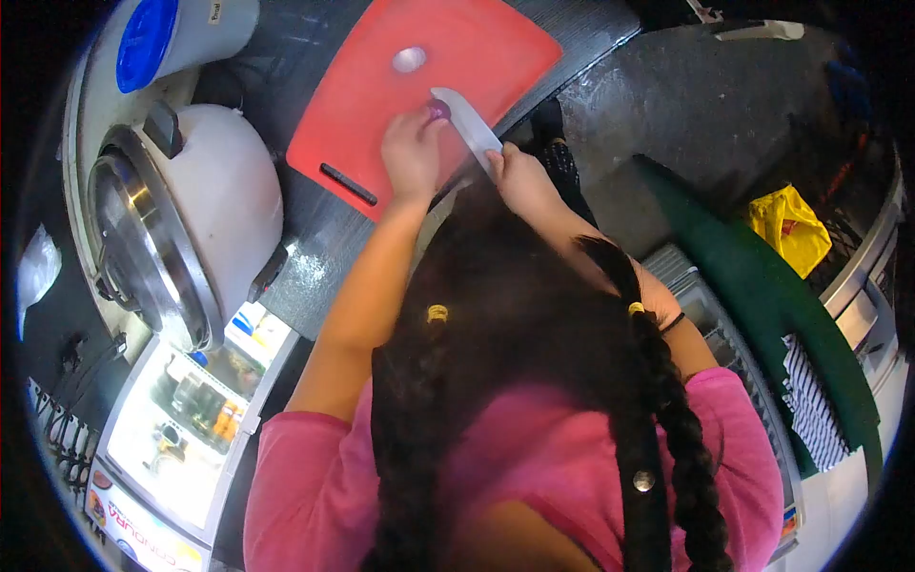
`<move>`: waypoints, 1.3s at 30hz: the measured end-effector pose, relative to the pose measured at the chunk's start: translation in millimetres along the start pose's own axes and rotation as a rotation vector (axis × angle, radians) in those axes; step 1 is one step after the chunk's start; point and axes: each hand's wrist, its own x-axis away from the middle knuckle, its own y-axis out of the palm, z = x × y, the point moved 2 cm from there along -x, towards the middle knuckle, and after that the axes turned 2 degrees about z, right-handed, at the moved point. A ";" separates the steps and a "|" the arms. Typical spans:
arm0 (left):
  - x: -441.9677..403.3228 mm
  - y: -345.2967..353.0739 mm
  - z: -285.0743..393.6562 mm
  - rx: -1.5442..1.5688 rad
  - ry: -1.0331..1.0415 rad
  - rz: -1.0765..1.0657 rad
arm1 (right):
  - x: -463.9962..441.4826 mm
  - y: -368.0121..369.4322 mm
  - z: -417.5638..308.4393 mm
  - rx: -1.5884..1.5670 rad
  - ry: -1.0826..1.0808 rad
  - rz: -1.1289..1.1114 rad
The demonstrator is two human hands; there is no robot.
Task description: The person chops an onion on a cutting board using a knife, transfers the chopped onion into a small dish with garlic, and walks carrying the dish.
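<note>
On the dark tabletop lies a red cutting board (353, 124). My left hand (412, 157) is closed, its fingertips pinching a small red onion (438, 110) over the board. The fingers of my right hand (526, 179) are wrapped round the handle end of a knife (467, 124). The broad pale blade slants up and left, its tip close beside the onion; whether blade and onion touch, I cannot tell. Farther up the board is a pale, shiny oval piece (410, 59), too indistinct to name. My right hand hides the knife's handle.
Left of the board stands a big white rice cooker (229, 162) with a steel lid. Behind it is a white bucket with a blue lid (148, 43). A lit glass-door fridge (181, 419) stands lower left. To the right are a yellow bag (789, 229) and a dark green panel (753, 286).
</note>
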 end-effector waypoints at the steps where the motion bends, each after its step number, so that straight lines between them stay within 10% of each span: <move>1: -3.1 0.4 -1.0 -0.005 -0.015 0.008 | -3.3 1.4 -1.2 0.001 -0.017 0.015; 39: -8.8 -9.0 0.7 0.099 0.007 0.031 | 9.6 -25.6 -17.2 0.106 0.015 -0.057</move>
